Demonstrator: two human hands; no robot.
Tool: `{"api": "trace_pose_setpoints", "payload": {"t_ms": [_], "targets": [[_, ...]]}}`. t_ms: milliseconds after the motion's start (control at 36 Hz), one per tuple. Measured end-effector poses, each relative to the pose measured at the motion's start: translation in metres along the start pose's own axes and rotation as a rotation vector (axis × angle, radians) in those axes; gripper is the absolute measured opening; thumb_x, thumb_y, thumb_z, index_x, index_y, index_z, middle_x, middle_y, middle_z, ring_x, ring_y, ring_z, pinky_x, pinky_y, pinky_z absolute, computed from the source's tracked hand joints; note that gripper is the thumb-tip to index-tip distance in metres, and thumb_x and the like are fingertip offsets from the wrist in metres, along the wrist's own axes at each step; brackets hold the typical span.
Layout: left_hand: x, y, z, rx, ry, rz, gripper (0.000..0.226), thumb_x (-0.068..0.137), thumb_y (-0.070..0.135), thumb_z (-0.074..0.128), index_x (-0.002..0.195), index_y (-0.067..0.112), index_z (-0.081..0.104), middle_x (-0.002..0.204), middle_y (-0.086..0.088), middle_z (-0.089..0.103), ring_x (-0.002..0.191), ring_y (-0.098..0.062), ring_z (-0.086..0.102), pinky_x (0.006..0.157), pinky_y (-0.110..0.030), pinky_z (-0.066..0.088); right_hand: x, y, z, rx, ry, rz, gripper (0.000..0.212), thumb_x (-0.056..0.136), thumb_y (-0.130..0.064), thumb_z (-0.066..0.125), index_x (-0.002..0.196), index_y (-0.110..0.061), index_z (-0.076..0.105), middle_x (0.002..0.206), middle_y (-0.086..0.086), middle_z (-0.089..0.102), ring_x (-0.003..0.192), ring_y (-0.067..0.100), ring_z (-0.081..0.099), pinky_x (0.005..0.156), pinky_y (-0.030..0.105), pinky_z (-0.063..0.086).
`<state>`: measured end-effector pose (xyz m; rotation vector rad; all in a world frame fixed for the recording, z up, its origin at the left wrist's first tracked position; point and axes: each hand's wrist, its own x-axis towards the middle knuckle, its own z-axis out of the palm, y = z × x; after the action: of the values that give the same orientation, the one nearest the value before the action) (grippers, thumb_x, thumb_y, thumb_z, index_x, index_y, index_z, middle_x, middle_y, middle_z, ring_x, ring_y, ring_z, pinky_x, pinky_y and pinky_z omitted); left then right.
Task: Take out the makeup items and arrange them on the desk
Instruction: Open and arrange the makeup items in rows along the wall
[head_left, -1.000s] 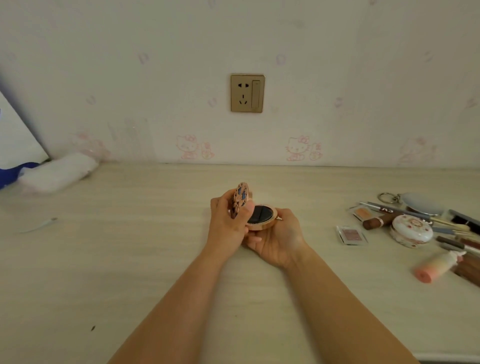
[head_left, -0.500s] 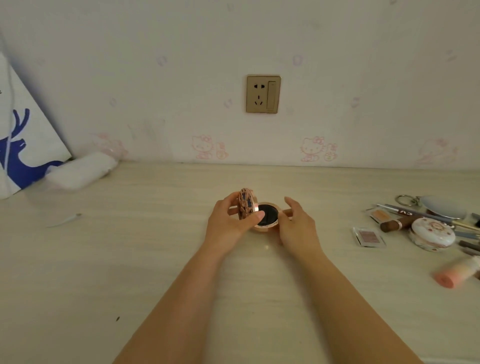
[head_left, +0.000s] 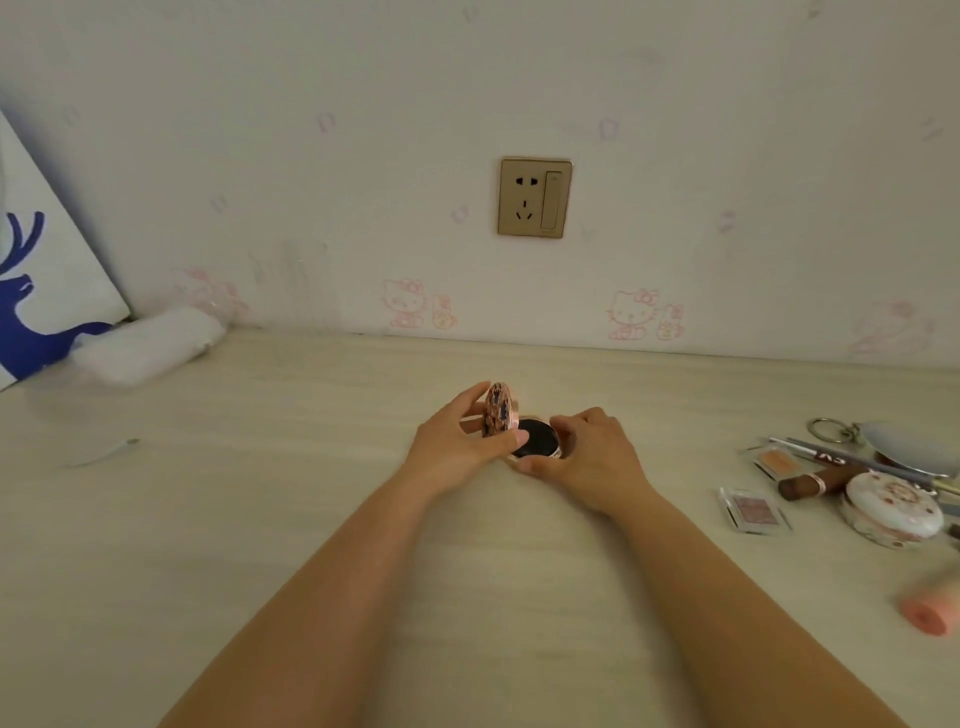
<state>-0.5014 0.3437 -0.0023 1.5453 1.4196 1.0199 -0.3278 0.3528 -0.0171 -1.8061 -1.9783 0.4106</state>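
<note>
We see the open compact (head_left: 524, 431) at mid-bench (head_left: 260, 519): our left hand (head_left: 457, 452) pinches its raised lid, our right hand (head_left: 587, 457) curls its fingers (head_left: 563, 423) round the base.

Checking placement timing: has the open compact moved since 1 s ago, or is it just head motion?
Yes. The compact has gone down onto the desk; the right hand that cradled it from below now holds it from the side, and the left hand holds its lid.
</note>
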Motion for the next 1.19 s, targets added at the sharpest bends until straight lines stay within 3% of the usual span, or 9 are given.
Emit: {"api": "trace_pose_setpoints", "payload": {"t_ms": [194, 389, 500, 667, 833, 917, 1194], "targets": [[0.045, -0.008, -0.011, -0.054, -0.028, -0.003, 0.067, 0.074, 0.032, 0.077, 0.134, 0.036, 0.047, 0.127, 0.01, 0.058, 0.114, -0.006, 0.057, 0.101, -0.027, 0.043, 0.043, -0.003, 0.01, -0.064, 0.044, 0.015, 0.056, 0.069, -0.074, 0.056, 0.098, -0.026, 0.059, 0.11, -0.004, 0.048, 0.106, 0.018, 0.049, 0.083, 0.03, 0.04], [0.091, -0.014, -0.005, -0.058, 0.025, -0.025, 0.071, 0.078, 0.035, 0.073, 0.14, 0.031, 0.039, 0.132, 0.009, 0.055, 0.12, -0.006, 0.053, 0.107, -0.032, 0.039, 0.09, -0.002, 0.017, -0.058, 0.039, 0.059, 0.05, 0.072, -0.072, 0.054, 0.095, -0.027, 0.055, 0.093, -0.005, 0.046, 0.098, 0.019, 0.052, 0.079, 0.032, 0.037], [0.106, -0.016, -0.002, 0.006, 0.061, 0.018, 0.047, 0.085, 0.035, 0.065, 0.13, 0.031, 0.053, 0.116, 0.016, 0.06, 0.112, -0.002, 0.055, 0.092, -0.017, 0.037, 0.109, -0.001, 0.019, -0.086, 0.043, 0.072, 0.049, 0.074, -0.071, 0.052, 0.096, -0.028, 0.054, 0.092, -0.005, 0.048, 0.102, 0.021, 0.049, 0.079, 0.032, 0.035], [0.12, -0.015, 0.003, 0.083, 0.144, 0.039, 0.022, 0.089, 0.037, 0.058, 0.106, 0.027, 0.067, 0.098, 0.01, 0.068, 0.093, -0.006, 0.059, 0.07, -0.01, 0.04, 0.127, 0.0, 0.021, -0.11, 0.048, 0.076, 0.055, 0.076, -0.071, 0.05, 0.106, -0.025, 0.056, 0.102, 0.0, 0.055, 0.105, 0.023, 0.049, 0.079, 0.032, 0.035], [0.124, -0.014, 0.011, 0.171, 0.259, 0.042, 0.026, 0.094, 0.036, 0.049, 0.097, 0.018, 0.068, 0.083, 0.001, 0.066, 0.084, -0.017, 0.057, 0.074, -0.028, 0.041, 0.138, -0.002, 0.023, -0.121, 0.036, 0.089, 0.061, 0.077, -0.073, 0.048, 0.107, -0.021, 0.055, 0.108, 0.003, 0.056, 0.107, 0.024, 0.049, 0.083, 0.034, 0.038], [0.128, -0.018, 0.013, 0.188, 0.288, 0.038, 0.027, 0.094, 0.037, 0.047, 0.093, 0.018, 0.067, 0.07, 0.005, 0.058, 0.076, -0.017, 0.053, 0.066, -0.027, 0.037, 0.142, -0.002, 0.023, -0.145, 0.027, 0.088, 0.061, 0.078, -0.073, 0.046, 0.108, -0.02, 0.054, 0.11, 0.005, 0.056, 0.108, 0.025, 0.049, 0.084, 0.035, 0.038], [0.129, -0.016, 0.017, 0.196, 0.31, 0.028, 0.031, 0.095, 0.04, 0.046, 0.091, 0.016, 0.065, 0.07, 0.001, 0.061, 0.073, -0.018, 0.057, 0.061, -0.027, 0.037, 0.143, -0.002, 0.027, -0.175, 0.066, 0.096, 0.061, 0.081, -0.07, 0.044, 0.113, -0.019, 0.052, 0.113, 0.005, 0.055, 0.109, 0.025, 0.048, 0.085, 0.035, 0.037]]}}
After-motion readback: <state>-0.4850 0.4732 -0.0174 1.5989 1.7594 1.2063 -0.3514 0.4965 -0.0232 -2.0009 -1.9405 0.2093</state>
